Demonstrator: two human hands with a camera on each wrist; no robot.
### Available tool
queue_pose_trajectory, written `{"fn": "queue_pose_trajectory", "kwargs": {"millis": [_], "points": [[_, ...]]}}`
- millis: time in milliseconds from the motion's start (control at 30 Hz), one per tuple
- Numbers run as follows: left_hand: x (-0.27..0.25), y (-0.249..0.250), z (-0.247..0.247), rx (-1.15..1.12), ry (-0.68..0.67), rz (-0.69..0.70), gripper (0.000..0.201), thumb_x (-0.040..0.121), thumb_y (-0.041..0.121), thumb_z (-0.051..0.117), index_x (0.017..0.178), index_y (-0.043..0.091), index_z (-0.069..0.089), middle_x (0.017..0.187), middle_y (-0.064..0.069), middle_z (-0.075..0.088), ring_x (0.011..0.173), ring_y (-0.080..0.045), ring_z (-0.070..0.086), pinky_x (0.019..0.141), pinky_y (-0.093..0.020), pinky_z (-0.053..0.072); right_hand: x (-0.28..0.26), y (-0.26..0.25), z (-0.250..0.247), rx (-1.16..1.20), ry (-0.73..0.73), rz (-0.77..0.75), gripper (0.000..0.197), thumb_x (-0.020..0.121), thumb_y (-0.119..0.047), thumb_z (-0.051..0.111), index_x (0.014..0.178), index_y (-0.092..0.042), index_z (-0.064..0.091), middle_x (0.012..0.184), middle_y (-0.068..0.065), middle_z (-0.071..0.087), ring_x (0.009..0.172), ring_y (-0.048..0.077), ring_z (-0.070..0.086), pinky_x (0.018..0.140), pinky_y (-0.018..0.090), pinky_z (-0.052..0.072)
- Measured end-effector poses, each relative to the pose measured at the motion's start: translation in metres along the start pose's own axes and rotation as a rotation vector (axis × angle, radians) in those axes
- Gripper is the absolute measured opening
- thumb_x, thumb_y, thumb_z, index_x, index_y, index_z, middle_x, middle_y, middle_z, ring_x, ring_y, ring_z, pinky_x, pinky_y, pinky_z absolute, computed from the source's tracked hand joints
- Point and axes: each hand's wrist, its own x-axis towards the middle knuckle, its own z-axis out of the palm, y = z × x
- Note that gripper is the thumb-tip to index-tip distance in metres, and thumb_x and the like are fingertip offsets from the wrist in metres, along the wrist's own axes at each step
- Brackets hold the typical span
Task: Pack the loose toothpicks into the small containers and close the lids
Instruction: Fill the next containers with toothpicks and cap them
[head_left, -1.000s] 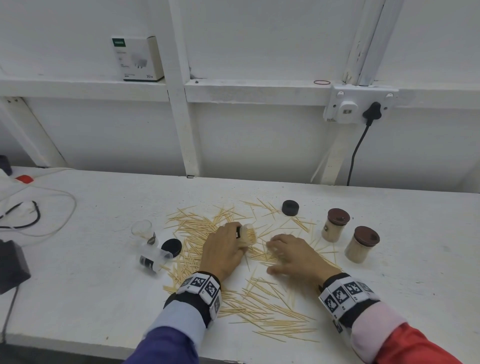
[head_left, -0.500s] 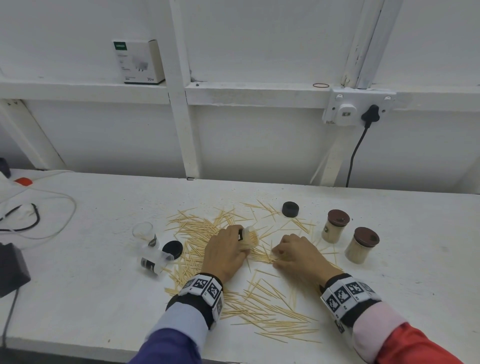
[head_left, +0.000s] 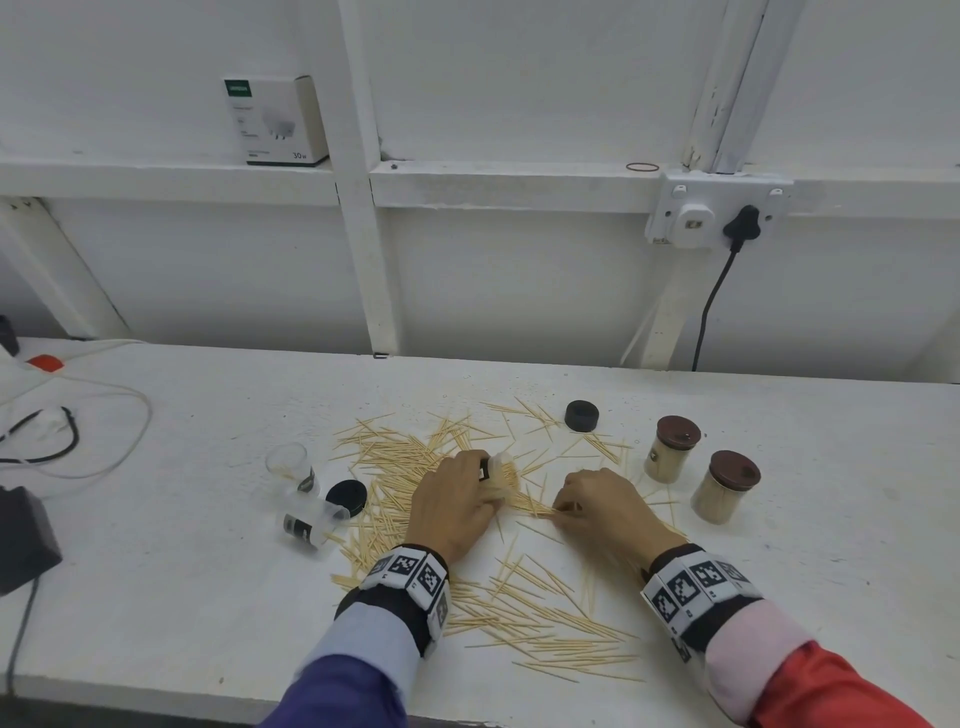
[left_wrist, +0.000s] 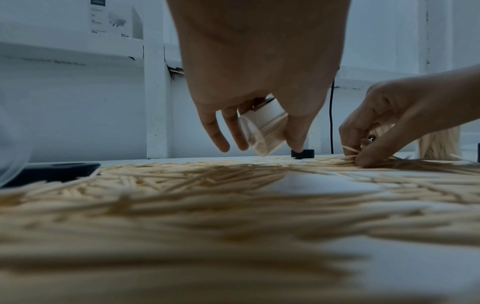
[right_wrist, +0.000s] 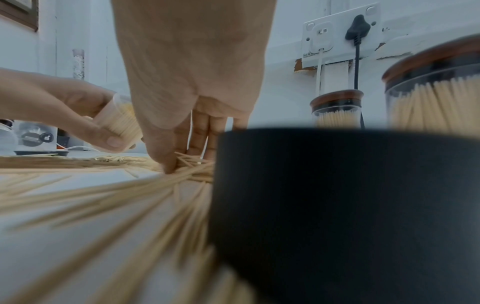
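Observation:
Loose toothpicks (head_left: 410, 462) lie scattered over the white table (head_left: 156, 597). My left hand (head_left: 457, 499) grips a small clear container (left_wrist: 263, 133) partly filled with toothpicks, tilted just above the pile. To its right my right hand (head_left: 597, 506) pinches a small bunch of toothpicks (right_wrist: 189, 164) against the table, close to the container's mouth. Two filled containers with brown lids (head_left: 672, 454) (head_left: 727, 486) stand at the right. An empty clear container (head_left: 291, 465) stands at the left, and another (head_left: 309, 527) lies on its side beside a black lid (head_left: 347, 498). A second black lid (head_left: 582, 415) sits behind the pile.
Cables (head_left: 67, 415) and a dark box (head_left: 23, 540) occupy the table's left end. A wall socket (head_left: 711, 215) with a black plug and cord hangs at the back right. A white carton (head_left: 275, 119) stands on the wall ledge. The right wrist view is half blocked by a dark shape (right_wrist: 337, 205).
My right hand has curled and drawn a bunch of toothpicks in towards the container. The left hand has stayed in place, holding the container.

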Motion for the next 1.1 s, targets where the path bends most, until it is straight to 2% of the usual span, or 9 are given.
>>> {"fn": "queue_pose_trajectory", "kwargs": {"millis": [100,233,400,467,600,700,833,1000,1100], "points": [[-0.0001,-0.0005,0.0,0.003,-0.006,0.005,0.044,0.09,0.04,0.059,0.127,0.021,0.045,0.116,0.004,0.055,0.104,-0.017,0.053,0.083,-0.032,0.045,-0.0001,-0.002,-0.0002,-0.054,-0.008,-0.027,0.025,0.097,-0.029,0.047,0.1,-0.017,0.069,0.1,-0.004,0.062,0.087,0.014,0.052,0.07,0.024,0.025],[-0.0001,0.0,-0.0006,0.0,0.003,-0.006,0.041,0.09,0.039,0.059,0.126,0.022,0.047,0.114,0.005,0.056,0.104,-0.017,0.054,0.082,-0.033,0.046,-0.0018,-0.0008,0.0,-0.026,0.013,-0.045,0.028,0.098,-0.034,0.047,0.102,-0.019,0.07,0.099,-0.005,0.061,0.088,0.012,0.052,0.069,0.024,0.028],[0.0002,0.0003,-0.0026,0.035,0.031,-0.043,0.044,0.091,0.036,0.058,0.13,0.022,0.045,0.118,0.004,0.056,0.107,-0.018,0.053,0.083,-0.031,0.045,-0.0032,0.006,0.0034,0.079,0.097,-0.093,0.021,0.097,-0.031,0.053,0.104,-0.023,0.071,0.103,-0.009,0.066,0.095,0.011,0.06,0.075,0.031,0.049],[0.0004,-0.0006,-0.0022,0.051,0.031,-0.053,0.045,0.091,0.036,0.058,0.132,0.023,0.043,0.121,0.004,0.055,0.111,-0.017,0.051,0.085,-0.031,0.043,-0.0019,0.006,0.0044,0.08,0.141,-0.074,0.023,0.099,-0.035,0.05,0.102,-0.024,0.07,0.099,-0.01,0.069,0.09,0.012,0.064,0.074,0.034,0.051],[0.0,0.0001,-0.0023,0.052,0.006,-0.033,0.048,0.092,0.034,0.056,0.135,0.022,0.041,0.125,0.004,0.054,0.114,-0.017,0.049,0.088,-0.031,0.041,-0.0009,0.0035,0.0061,0.166,0.329,-0.117,0.027,0.096,-0.037,0.05,0.093,-0.018,0.069,0.084,-0.008,0.071,0.074,0.013,0.066,0.062,0.033,0.053],[0.0005,0.0005,-0.0021,0.035,-0.031,-0.012,0.049,0.091,0.032,0.056,0.136,0.021,0.041,0.127,0.005,0.053,0.115,-0.016,0.048,0.089,-0.031,0.043,-0.0029,0.0004,0.0043,0.21,0.439,-0.146,0.037,0.095,-0.04,0.039,0.092,-0.016,0.067,0.083,-0.008,0.069,0.072,0.012,0.065,0.057,0.03,0.054],[0.0008,0.0036,-0.0013,0.003,-0.088,0.037,0.047,0.09,0.037,0.056,0.133,0.023,0.045,0.123,0.006,0.057,0.112,-0.016,0.052,0.085,-0.032,0.047,-0.0032,-0.0015,0.0028,0.181,0.481,-0.155,0.033,0.096,-0.036,0.038,0.094,-0.016,0.064,0.082,-0.008,0.064,0.071,0.013,0.061,0.053,0.029,0.05],[-0.0012,0.0072,-0.0028,-0.043,-0.141,0.099,0.048,0.088,0.044,0.058,0.131,0.026,0.047,0.12,0.008,0.059,0.112,-0.014,0.054,0.087,-0.033,0.048,-0.0023,-0.0014,0.0019,0.138,0.498,-0.178,0.03,0.095,-0.033,0.04,0.094,-0.016,0.066,0.083,-0.007,0.062,0.069,0.015,0.059,0.052,0.028,0.048],[-0.0017,0.0084,-0.0029,-0.068,-0.193,0.14,0.048,0.086,0.042,0.06,0.13,0.029,0.047,0.119,0.01,0.059,0.11,-0.012,0.054,0.086,-0.033,0.048,-0.001,-0.003,0.0007,0.102,0.507,-0.219,0.026,0.093,-0.03,0.048,0.093,-0.016,0.07,0.08,-0.007,0.061,0.064,0.015,0.058,0.048,0.026,0.045]]}}
